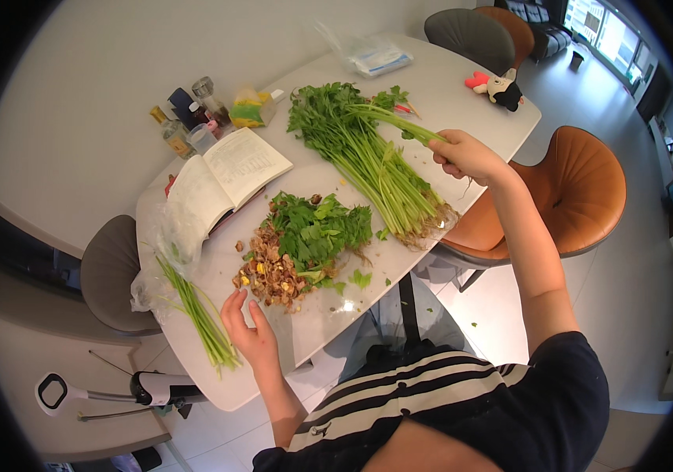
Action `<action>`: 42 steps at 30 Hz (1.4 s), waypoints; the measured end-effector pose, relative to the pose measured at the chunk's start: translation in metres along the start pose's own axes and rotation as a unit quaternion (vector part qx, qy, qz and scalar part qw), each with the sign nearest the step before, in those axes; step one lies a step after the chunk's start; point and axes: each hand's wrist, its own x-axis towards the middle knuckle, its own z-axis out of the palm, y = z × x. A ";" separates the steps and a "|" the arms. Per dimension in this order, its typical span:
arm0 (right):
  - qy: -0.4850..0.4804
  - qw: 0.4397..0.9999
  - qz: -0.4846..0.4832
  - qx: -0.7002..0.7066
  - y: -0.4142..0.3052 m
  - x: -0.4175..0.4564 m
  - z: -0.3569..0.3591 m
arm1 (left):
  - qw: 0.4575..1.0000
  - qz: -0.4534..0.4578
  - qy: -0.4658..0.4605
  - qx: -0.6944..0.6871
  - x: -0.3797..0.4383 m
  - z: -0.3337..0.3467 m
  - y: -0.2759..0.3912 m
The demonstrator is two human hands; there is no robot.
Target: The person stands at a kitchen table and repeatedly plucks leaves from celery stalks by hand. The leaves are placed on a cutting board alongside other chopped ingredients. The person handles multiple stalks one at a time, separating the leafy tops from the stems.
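My right hand grips a few green stalks of a leafy celery-like vegetable near their root end, above the table's right side. Their tops reach over a large bunch of the same vegetable, which lies with its roots toward me. Empty, with fingers apart, my left hand hovers at the table's near left. It is between a heap of brown shells or peelings and a small bundle of bare stalks. Torn green leaves lie against the heap. A clear plastic bag is by the bundle's far end.
An open book lies near the wall beside bottles and a yellow-green packet. A plastic-wrapped pack and a doll rest farther off. An orange chair stands at right, a grey one at left.
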 end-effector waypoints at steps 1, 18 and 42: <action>-0.006 0.998 -0.011 0.055 -0.004 -0.003 -0.003 | 1.000 0.007 0.000 0.001 0.000 0.000 0.000; -0.180 0.858 -0.232 0.422 -0.057 -0.100 0.042 | 0.917 -0.041 -0.159 -0.364 0.030 0.019 0.075; 0.139 0.832 -0.518 -0.141 -0.010 -0.068 0.190 | 0.732 -0.137 -0.060 -0.665 0.073 0.043 0.099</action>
